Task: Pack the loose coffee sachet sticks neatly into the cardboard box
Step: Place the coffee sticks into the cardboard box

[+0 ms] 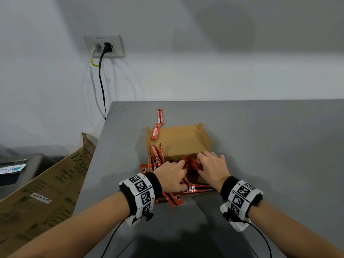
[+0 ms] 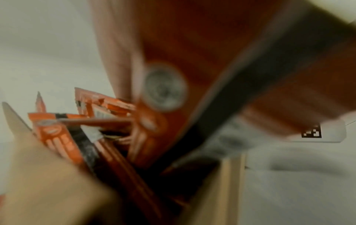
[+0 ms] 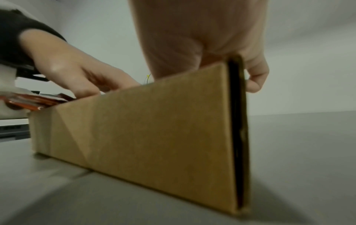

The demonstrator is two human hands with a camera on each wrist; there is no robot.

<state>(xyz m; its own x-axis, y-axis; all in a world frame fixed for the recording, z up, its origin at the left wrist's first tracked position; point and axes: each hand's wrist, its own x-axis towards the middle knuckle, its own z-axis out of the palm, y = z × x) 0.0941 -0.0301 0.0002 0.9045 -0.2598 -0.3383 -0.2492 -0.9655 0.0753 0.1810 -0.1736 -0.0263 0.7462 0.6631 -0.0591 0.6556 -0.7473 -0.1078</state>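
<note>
An open brown cardboard box (image 1: 186, 138) lies on the grey table with its lid folded back. Across its middle lies a bundle of red coffee sachets (image 1: 191, 164). My left hand (image 1: 181, 165) grips the bundle's left end and my right hand (image 1: 202, 164) curls over its right end, thumb underneath. More sachets (image 1: 157, 155) stand crookedly at the box's left side, and others (image 1: 173, 200) stick out over the front wall. One sachet (image 1: 156, 131) leans on the lid and another (image 1: 160, 116) lies beyond it. The right wrist view shows the box wall (image 3: 154, 129) hiding my fingertips.
A big printed carton (image 1: 46, 192) leans against the table's left edge. On the wall behind are a socket (image 1: 106, 47) and hanging cables. A dark device (image 1: 14, 170) sits at the far left. Bare grey table (image 1: 270, 146) stretches to the right of the box.
</note>
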